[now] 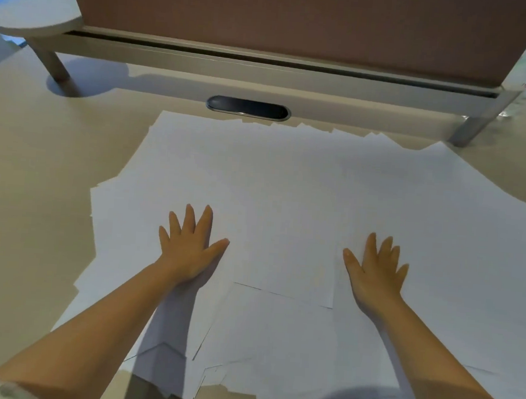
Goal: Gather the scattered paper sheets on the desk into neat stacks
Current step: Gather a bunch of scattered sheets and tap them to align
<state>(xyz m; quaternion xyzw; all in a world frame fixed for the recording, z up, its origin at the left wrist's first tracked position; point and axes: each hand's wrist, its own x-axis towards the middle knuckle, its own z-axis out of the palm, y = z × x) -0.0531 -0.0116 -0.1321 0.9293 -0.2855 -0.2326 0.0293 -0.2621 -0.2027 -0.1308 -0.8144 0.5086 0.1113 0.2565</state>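
Note:
Several white paper sheets (287,185) lie spread and overlapping across the beige desk (40,159), their edges fanned out at uneven angles. My left hand (189,250) rests flat on the sheets left of centre, palm down, fingers spread. My right hand (375,272) lies flat on the sheets right of centre, also palm down with fingers apart. Neither hand holds a sheet. The near edges of the sheets reach the desk's front edge, partly under my forearms.
A raised shelf (264,71) on legs runs along the back, with a brown partition panel (299,18) above it. A dark oval cable grommet (248,107) sits in the desk just behind the sheets. Bare desk shows at the left.

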